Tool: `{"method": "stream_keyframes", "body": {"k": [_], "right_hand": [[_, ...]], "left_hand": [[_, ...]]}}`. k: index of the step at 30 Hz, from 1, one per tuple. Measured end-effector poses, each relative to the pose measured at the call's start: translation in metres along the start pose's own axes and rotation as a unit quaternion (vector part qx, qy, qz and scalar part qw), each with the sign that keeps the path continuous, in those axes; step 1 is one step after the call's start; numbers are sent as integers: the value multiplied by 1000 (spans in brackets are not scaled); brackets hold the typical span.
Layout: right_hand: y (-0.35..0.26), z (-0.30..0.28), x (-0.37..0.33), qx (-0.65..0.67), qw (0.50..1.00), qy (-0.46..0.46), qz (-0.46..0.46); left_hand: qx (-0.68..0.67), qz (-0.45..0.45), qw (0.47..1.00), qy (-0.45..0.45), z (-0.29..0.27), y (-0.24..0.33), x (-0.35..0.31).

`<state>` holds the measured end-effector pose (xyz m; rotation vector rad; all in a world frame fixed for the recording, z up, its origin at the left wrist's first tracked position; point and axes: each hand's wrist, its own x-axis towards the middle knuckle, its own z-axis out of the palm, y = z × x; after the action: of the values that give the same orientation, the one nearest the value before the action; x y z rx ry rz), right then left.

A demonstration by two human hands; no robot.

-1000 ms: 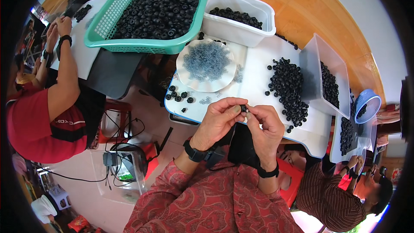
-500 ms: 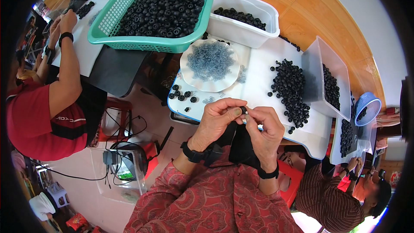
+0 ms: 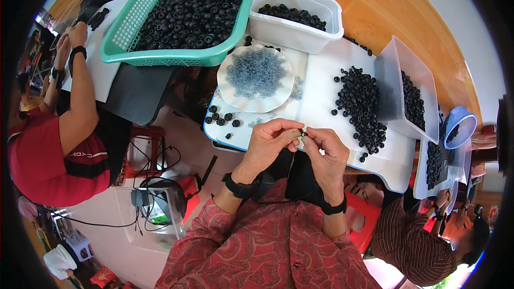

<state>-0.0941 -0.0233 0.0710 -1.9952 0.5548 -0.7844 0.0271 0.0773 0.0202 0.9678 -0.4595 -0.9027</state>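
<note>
My left hand (image 3: 267,147) and my right hand (image 3: 328,160) meet over the table's front edge, both closed in a pinch. Between their fingertips is a small black part (image 3: 303,133), mostly covered by the fingers; its exact kind is too small to make out. Just beyond lies a white wavy-rimmed plate (image 3: 231,96) bearing a heap of tiny translucent grey-blue pieces (image 3: 256,72). Several round black parts with holes (image 3: 220,121) sit left of my left hand. To the right of my right hand spreads a pile of similar black parts (image 3: 357,104).
A green basket (image 3: 110,56) full of black parts stands far left, beside a white tub (image 3: 300,36). At right are a clear bin (image 3: 393,91) and a blue basket (image 3: 461,128). One co-worker (image 3: 80,128) sits left, another (image 3: 412,241) right. Cables (image 3: 144,198) lie at lower left.
My fingers have shifted on the small black part, and less of it shows between them. The table scene has moved slightly in the picture.
</note>
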Motion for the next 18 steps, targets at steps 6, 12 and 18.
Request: {"method": "stream_keyframes", "body": {"k": [6,12,18], "right_hand": [[15,-1,1,-7,1000,11,-1],[29,1,1,2,1000,28,4],[45,1,4,-9,999,30,14]], "left_hand": [[7,-42,999,-6,-1,-6,11],[-5,-53,998,16,3,-16,16],[57,-43,997,21,4,-22,26]]}}
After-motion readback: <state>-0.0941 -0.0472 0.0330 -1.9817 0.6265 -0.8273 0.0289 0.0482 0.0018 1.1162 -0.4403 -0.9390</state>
